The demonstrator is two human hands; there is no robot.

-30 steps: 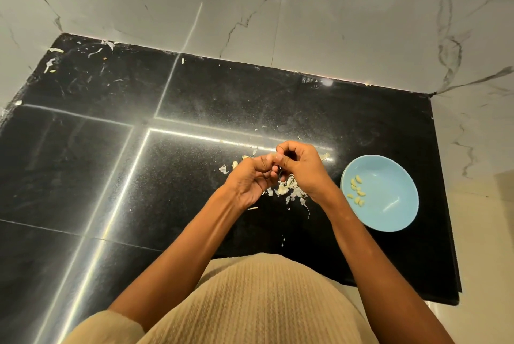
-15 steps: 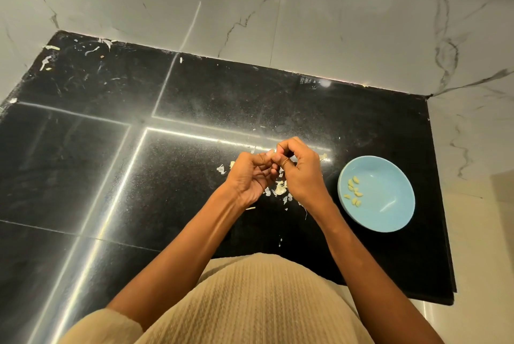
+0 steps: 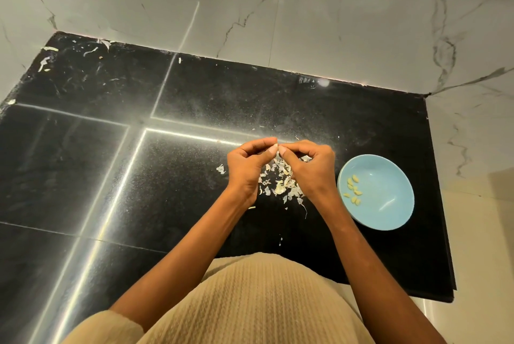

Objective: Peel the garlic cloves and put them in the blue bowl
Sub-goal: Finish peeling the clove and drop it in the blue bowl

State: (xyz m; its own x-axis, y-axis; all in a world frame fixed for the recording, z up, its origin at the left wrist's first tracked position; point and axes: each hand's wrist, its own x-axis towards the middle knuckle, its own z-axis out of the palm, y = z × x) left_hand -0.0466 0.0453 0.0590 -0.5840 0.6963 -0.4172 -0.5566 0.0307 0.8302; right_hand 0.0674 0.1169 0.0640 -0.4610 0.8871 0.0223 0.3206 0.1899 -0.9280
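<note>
Both hands, left (image 3: 246,168) and right (image 3: 313,170), pinch a garlic clove (image 3: 276,146) between fingertips, blue bowl (image 3: 389,210) just right.

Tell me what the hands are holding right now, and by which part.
A small pale garlic clove, pinched between the fingertips of the left hand and right hand, one at each end. It is mostly hidden, so the exact hold is unclear.

A small pale garlic clove (image 3: 276,146) sits pinched between the fingertips of both hands, mostly hidden. At 4 o'clock from it, well apart, the round shallow blue bowl (image 3: 389,204) stands upright, with several yellowish peeled cloves (image 3: 352,189) clustered against its 9 o'clock side.
</note>
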